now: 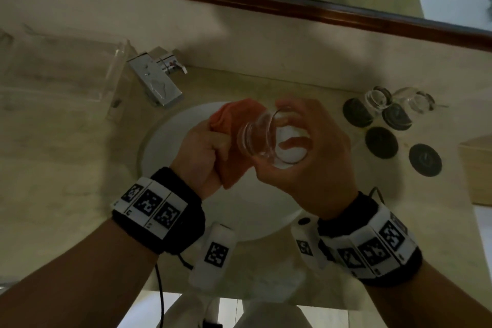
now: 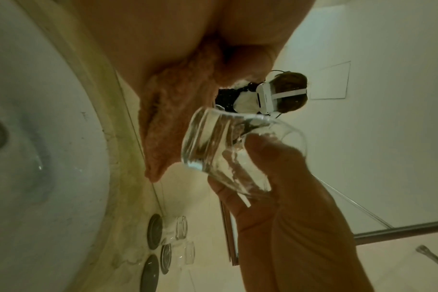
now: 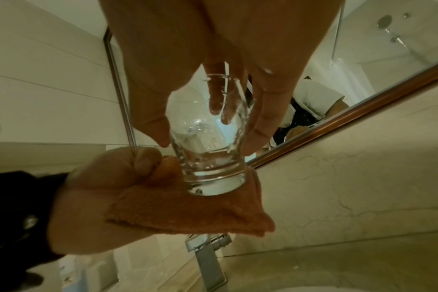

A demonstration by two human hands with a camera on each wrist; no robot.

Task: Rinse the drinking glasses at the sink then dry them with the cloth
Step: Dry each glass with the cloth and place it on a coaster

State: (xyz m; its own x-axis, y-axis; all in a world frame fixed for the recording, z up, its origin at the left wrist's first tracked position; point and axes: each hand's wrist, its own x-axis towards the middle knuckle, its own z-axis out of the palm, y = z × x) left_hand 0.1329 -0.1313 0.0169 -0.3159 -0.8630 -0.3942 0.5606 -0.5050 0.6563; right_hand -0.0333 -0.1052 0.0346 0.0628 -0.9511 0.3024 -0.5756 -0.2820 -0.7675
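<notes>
Over the white sink basin (image 1: 170, 138) my right hand (image 1: 306, 168) grips a clear drinking glass (image 1: 262, 136), tilted with its thick base toward the left hand. Water drops cling inside the glass (image 3: 208, 142). My left hand (image 1: 202, 152) clutches an orange cloth (image 1: 231, 120) bunched in its fist; the cloth (image 3: 193, 213) hangs just behind the glass base. Seen from the left wrist, the glass (image 2: 225, 154) sits in the right hand's fingers (image 2: 275, 158) beside the cloth (image 2: 173, 118). Two more clear glasses (image 1: 378, 98) (image 1: 415, 101) stand on the counter at the right.
A chrome tap (image 1: 157, 80) stands at the sink's back left, beside a clear acrylic tray (image 1: 80, 74). Several dark round coasters (image 1: 380, 141) lie on the marble counter to the right, with a wooden box (image 1: 476, 170) at the right edge. A framed mirror (image 1: 266, 0) runs behind.
</notes>
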